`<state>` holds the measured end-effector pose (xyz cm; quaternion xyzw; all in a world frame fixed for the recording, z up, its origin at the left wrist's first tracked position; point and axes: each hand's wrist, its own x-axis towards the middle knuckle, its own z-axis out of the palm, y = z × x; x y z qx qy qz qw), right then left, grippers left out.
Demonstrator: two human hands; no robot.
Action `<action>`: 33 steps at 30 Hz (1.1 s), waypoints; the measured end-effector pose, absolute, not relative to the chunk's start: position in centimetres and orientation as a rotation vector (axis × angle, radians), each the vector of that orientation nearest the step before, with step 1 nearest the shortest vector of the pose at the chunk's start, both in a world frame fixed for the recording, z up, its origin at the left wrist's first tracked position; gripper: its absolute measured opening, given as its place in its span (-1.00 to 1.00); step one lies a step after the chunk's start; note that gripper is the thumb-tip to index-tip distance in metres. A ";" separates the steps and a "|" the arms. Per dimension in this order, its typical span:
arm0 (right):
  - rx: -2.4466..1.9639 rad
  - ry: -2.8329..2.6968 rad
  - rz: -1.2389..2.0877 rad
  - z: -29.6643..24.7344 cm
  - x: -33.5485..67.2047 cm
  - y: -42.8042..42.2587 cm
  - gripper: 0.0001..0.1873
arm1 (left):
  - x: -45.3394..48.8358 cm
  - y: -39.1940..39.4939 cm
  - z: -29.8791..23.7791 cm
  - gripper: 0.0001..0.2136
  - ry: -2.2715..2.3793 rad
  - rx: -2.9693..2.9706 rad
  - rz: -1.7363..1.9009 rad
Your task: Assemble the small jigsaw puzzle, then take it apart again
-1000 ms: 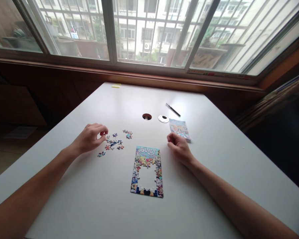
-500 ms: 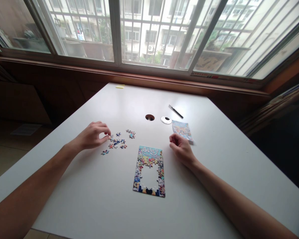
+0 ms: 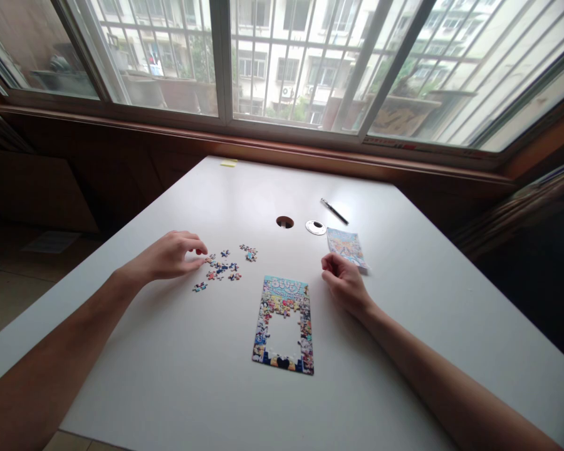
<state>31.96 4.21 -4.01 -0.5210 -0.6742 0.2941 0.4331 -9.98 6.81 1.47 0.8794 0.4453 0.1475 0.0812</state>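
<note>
Beside a cluster of loose jigsaw pieces (image 3: 222, 268), my left hand (image 3: 181, 254) hovers with its fingers curved and a gap between thumb and forefinger. Its fingertips reach a small piece at the cluster's left edge; I see nothing lifted. A partly assembled jigsaw puzzle (image 3: 305, 326) lies flat in front of me, its colourful frame and upper rows joined around a white gap. My right hand (image 3: 345, 279) rests on the table to the right of the puzzle, fingers curled closed; whatever may be inside is hidden. Just beyond it lies a printed picture sheet or packet (image 3: 346, 245).
The white table (image 3: 169, 376) has a round cable hole (image 3: 285, 222) with its silver cover (image 3: 316, 227) beside it. A black pen (image 3: 334, 211) lies farther back. Yellow strips (image 3: 228, 163) sit near the far edge, below a barred window (image 3: 291, 62).
The view has shifted very slightly. My left thumb and fingers have parted a little at the cluster's edge; my right hand stays in the same pose.
</note>
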 end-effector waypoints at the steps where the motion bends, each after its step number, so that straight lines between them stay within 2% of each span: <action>1: -1.297 -1.685 0.729 -4.0 32.0 4.2 -0.89 | -10.0 6.8 1.3 -0.76 1.335 2.625 0.440; 20: -1.288 -1.683 0.738 -4.1 31.9 4.2 -0.89 | -9.1 6.7 0.1 -0.69 1.419 2.378 0.471; 28: -1.292 -1.701 0.714 -4.2 32.0 4.2 -0.90 | -9.6 6.9 0.1 -0.72 1.515 2.245 0.351; 33: -1.276 -1.734 0.595 -3.7 31.5 3.6 -0.90 | -9.8 6.8 0.9 -0.73 1.502 2.113 0.407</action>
